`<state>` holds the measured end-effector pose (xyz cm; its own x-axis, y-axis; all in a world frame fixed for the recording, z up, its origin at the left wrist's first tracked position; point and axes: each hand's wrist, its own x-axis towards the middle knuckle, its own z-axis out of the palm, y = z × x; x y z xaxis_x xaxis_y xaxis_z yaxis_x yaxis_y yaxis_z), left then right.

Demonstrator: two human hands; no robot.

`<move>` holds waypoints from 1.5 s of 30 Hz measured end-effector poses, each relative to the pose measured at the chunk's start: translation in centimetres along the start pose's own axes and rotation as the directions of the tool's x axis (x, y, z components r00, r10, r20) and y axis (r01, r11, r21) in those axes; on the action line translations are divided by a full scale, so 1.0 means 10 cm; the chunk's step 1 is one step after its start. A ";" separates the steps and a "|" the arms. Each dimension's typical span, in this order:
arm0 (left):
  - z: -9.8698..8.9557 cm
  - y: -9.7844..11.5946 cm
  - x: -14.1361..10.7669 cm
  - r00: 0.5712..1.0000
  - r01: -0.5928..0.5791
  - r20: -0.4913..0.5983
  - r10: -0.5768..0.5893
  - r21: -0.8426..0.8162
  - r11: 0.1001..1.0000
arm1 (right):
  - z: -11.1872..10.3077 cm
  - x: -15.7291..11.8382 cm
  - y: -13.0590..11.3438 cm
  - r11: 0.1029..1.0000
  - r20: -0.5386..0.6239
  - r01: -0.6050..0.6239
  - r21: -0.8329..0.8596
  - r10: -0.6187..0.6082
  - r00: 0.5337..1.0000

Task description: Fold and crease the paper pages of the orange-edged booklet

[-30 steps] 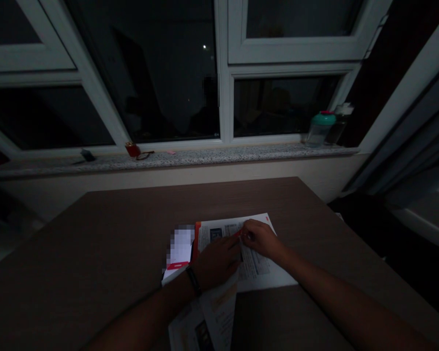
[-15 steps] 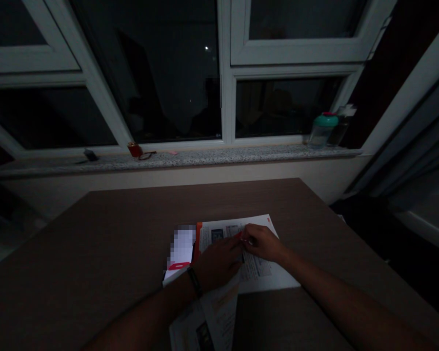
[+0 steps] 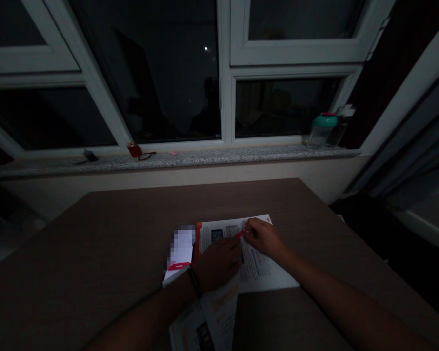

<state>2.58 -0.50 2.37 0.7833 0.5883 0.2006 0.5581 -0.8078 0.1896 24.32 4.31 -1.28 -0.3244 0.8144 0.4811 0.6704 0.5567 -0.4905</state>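
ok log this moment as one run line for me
left hand: flat on leaflet | right hand: at red strip | surface: table

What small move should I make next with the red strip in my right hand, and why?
Probably ease the red strip slightly toward your right hand, keeping your left hand still on the printed sheet. The right hand already pinches the strip, and the left hand rests beside it, which should help keep the sheet from sliding.
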 end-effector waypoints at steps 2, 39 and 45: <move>0.01 0.00 0.00 1.000 0.002 -0.005 -0.002 -0.002 1.000 | -0.01 0.00 -0.02 0.999 0.016 0.022 0.033 -0.023 1.000; -0.01 0.00 0.01 1.000 0.007 0.014 -0.007 -0.034 0.999 | -0.10 -0.04 -0.12 0.917 0.153 0.347 0.199 -0.379 0.913; 0.00 0.00 -0.01 1.000 0.016 -0.001 -0.016 -0.013 1.000 | -0.06 0.01 -0.06 0.987 0.048 0.162 0.002 -0.162 0.986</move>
<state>2.53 -0.55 2.36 0.7740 0.6013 0.1983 0.5672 -0.7977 0.2050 24.24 3.93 -0.52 -0.4606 0.7202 0.5189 0.6072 0.6820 -0.4076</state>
